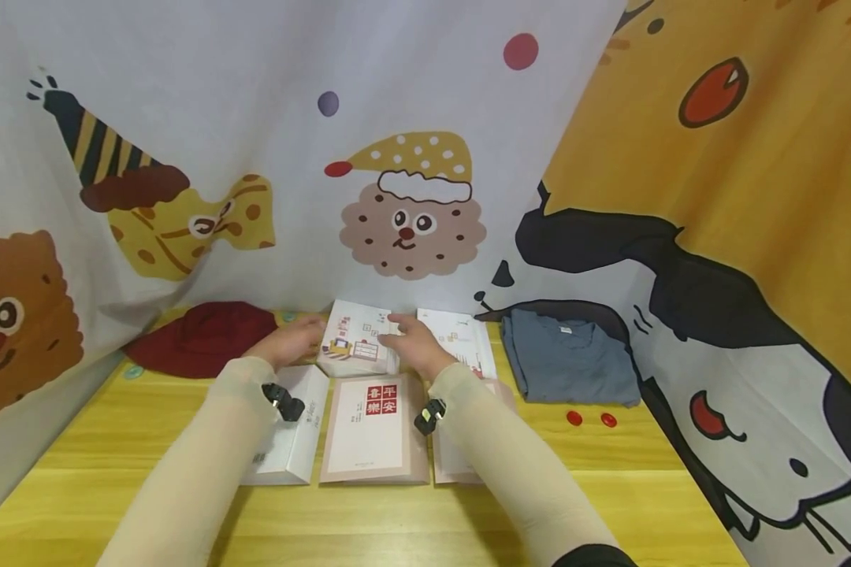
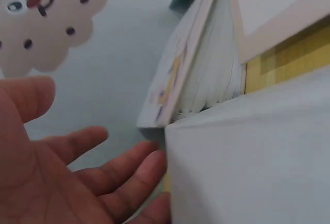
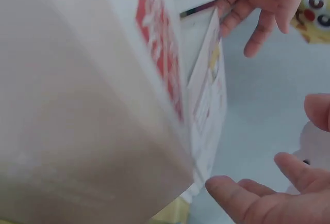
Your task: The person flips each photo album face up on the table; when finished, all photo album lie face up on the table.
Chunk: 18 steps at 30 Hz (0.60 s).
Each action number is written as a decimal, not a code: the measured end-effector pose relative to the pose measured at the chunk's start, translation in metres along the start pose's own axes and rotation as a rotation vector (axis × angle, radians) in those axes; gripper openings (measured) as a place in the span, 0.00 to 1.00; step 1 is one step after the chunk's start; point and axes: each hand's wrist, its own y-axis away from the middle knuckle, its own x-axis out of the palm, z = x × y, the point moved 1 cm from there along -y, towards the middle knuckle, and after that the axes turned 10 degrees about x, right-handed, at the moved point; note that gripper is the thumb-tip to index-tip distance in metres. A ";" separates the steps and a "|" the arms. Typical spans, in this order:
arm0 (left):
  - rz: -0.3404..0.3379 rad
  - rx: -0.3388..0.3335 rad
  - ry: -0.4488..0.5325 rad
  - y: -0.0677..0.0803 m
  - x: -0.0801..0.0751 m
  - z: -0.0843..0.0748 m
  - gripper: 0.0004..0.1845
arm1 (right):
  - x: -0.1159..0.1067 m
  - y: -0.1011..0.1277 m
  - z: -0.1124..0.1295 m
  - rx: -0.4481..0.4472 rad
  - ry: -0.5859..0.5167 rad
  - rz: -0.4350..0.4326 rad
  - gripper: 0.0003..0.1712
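Observation:
A thick white book (image 1: 358, 340) with small printed drawings lies at the back middle of the table, between my hands. My left hand (image 1: 294, 340) is at its left side, fingers loosely extended; in the left wrist view its fingertips are close to the book (image 2: 180, 69), whose page edges show. At the book's right edge is my right hand (image 1: 420, 346), thumb and fingers spread; whether it touches the cover is hard to tell. In front stands a folded cream card stand (image 1: 365, 441) with red printed characters. A white box (image 1: 294, 425) sits below my left wrist.
A second white printed book (image 1: 461, 335) and another cream stand (image 1: 454, 453) are partly behind my right arm. A dark red hat (image 1: 198, 339) lies left, a folded blue-grey shirt (image 1: 567, 358) right. Red buttons (image 1: 574, 418) lie before the shirt. A patterned curtain (image 1: 255, 79) hangs behind.

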 end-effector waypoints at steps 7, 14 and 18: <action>-0.110 0.048 -0.087 0.036 -0.007 -0.011 0.35 | 0.005 0.031 0.005 -0.053 0.009 -0.008 0.38; -0.133 -0.017 -0.155 0.081 -0.012 0.002 0.39 | 0.024 0.064 0.003 -0.084 -0.039 0.090 0.39; -0.154 0.010 -0.149 0.105 -0.015 0.014 0.38 | 0.037 0.083 0.001 -0.096 -0.056 0.151 0.39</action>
